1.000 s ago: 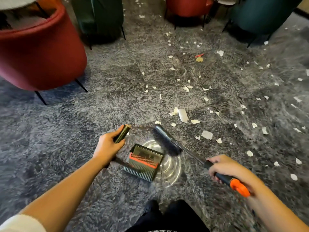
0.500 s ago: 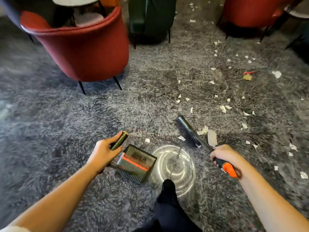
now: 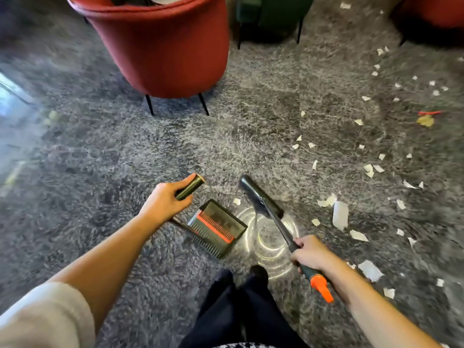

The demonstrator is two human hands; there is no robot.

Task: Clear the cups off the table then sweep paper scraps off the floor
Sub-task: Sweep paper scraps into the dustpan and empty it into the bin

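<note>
L hand fingers wrapped round dustpan handle; dustpan sits on grey shag carpet. R hand fingers clenched on broom grip, brush head on carpet just beside pan at its 1 o'clock. Paper scraps scattered at 2-3 o'clock of broom. Red chair at 12.

We can read no text, label, brand, number or sign here: the dustpan, the broom and the paper scraps show no lettering that we can make out
</note>
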